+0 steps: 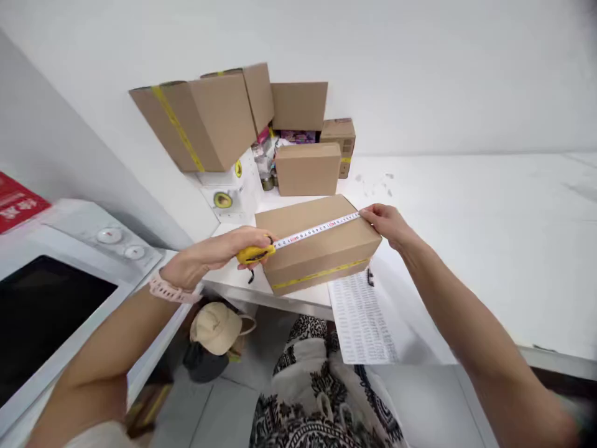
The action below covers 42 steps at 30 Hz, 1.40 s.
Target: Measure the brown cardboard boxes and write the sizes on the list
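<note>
A brown cardboard box [321, 246] with yellow tape along its front side lies on the white table near its front edge. My left hand [237, 244] is closed around a yellow tape measure [255, 253] at the box's left end. The white blade [317, 230] is drawn out across the top of the box. At the right end, my right hand [386, 223] pinches the blade's tip at the box's edge. Its fingers hide the very end of the blade.
Several more cardboard boxes stand behind, one taped box [200, 124] stacked on white avocado-printed boxes [233, 198]. A printed sheet [361, 317] hangs over the table's front edge. A microwave [56, 292] stands at left; a beige cap [216, 328] is below the tabletop.
</note>
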### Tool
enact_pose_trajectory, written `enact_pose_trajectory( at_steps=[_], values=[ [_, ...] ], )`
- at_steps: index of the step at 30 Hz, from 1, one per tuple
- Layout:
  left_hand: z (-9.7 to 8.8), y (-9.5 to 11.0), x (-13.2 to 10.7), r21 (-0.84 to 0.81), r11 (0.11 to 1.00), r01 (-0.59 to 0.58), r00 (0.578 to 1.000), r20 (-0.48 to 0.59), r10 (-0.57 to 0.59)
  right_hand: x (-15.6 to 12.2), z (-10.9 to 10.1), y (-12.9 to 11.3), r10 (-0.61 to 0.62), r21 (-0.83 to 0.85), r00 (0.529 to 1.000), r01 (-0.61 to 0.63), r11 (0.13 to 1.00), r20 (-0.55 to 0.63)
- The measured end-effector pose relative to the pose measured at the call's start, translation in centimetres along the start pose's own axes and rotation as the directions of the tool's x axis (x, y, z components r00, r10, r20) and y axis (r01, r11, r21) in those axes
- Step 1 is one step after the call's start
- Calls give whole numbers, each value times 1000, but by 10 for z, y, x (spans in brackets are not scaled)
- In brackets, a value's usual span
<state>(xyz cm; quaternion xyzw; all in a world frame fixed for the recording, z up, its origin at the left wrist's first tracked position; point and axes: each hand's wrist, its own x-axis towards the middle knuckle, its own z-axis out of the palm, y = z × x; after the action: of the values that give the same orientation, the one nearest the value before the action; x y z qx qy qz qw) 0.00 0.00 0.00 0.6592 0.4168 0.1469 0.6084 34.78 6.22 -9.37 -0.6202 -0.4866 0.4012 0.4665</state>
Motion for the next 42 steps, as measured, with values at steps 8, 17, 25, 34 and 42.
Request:
enact_pose_trajectory(
  at_steps=[8,17,25,34,42],
  values=[
    [98,-5,-13,-410,912,-13,1000,-20,5,5,-6,-10,-32,-15,998,33,999,56],
    [178,-36,6,-576,741,-345,936,-266,230,11,-11,-61,-114,291,984,69,954,139],
    [243,-59,53,-611,653,-446,813,-583,10,52,49,-79,-184,177,930,132,975,318],
    [235,-42,52,-686,555,-470,784,-613,-95,26,59,-62,-299,-20,824,351,936,482],
    [240,-46,47,-745,536,-397,836,-535,-125,62,84,-63,-188,-192,795,356,915,577]
  ],
)
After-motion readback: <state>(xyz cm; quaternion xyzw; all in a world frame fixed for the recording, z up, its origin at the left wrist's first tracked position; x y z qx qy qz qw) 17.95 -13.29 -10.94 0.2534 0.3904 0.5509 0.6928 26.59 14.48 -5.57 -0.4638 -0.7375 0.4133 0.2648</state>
